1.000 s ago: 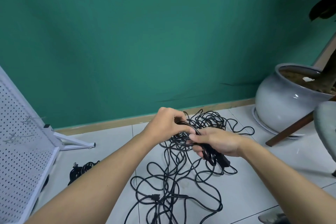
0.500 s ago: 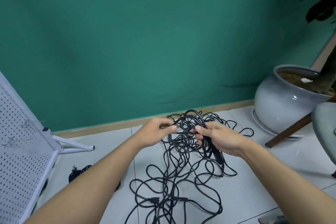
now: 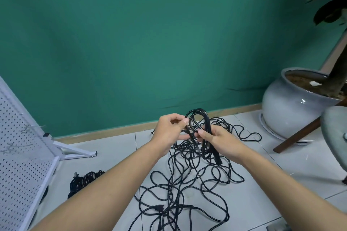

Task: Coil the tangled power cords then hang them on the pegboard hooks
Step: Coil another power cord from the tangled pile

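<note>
A tangle of black power cords (image 3: 187, 189) sprawls over the white tiled floor in front of me. My right hand (image 3: 219, 140) grips a small coil of cord loops (image 3: 197, 118) that stands up above my fingers, with a plug end (image 3: 217, 159) hanging below the palm. My left hand (image 3: 169, 131) pinches a strand of the same cord beside the loops. The white pegboard (image 3: 20, 155) leans at the far left, with thin wire hooks (image 3: 28, 127) on its face.
A second, bundled black cord (image 3: 82, 182) lies on the floor by the pegboard's foot (image 3: 75, 151). A large grey plant pot (image 3: 289, 107) stands at the right, with a chair leg (image 3: 298, 137) and grey seat (image 3: 336, 135) beside it. A green wall is behind.
The loops in my right hand have risen higher and stand more upright. My left hand has shifted right and closed in on the cord beside them.
</note>
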